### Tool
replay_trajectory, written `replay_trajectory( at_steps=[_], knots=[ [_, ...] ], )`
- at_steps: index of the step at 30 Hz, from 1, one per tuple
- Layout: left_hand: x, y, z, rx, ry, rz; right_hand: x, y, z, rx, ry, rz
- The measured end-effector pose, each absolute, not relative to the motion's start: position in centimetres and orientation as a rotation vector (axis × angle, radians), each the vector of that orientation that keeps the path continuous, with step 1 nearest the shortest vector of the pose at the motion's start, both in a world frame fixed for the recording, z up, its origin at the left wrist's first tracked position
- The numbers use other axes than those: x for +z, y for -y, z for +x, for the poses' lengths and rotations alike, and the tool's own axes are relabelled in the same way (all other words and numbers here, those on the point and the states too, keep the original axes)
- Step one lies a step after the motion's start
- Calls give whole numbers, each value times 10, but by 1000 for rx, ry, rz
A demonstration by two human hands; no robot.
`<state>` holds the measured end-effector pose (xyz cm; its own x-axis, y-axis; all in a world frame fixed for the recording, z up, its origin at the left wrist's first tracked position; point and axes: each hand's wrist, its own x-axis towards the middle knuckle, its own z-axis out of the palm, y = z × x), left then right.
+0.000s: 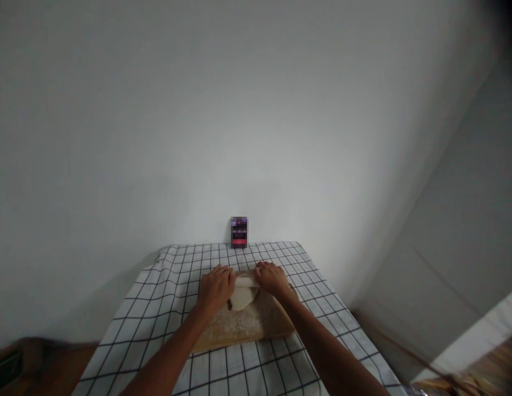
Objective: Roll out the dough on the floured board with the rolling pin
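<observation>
My left hand (218,285) and my right hand (272,276) are closed over the two ends of a pale rolling pin (246,281). The pin lies crosswise over a flat piece of dough (241,300), whose near part shows between my hands. Under the dough is a wooden board (249,325) dusted with what looks like flour. My fingers curl over the far side of the pin, so its ends and part of the dough's far side are hidden.
A black-and-white checked cloth (226,366) covers the table. At its far edge a phone (239,232) with a lit screen leans upright against the white wall (256,137). Brownish objects (486,374), blurred, lie low at the right.
</observation>
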<state>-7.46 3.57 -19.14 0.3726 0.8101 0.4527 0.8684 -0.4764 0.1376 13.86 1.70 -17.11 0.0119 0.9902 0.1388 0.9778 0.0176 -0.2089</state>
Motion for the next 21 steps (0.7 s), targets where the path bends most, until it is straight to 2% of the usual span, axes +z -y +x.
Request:
replay_trajectory(
  at_steps=[4, 8, 21],
  knots=[
    [-185, -24, -82, -655, 1560, -2612, -170, 4, 134, -19, 2088, -1985],
    [-186, -12, -99, -787, 1519, -2826, -170, 27, 128, -98, 2082, -1913],
    [-195, 37, -125, -1111, 1559, -2947, -191, 103, 127, 123, 2011, -1767]
  ],
)
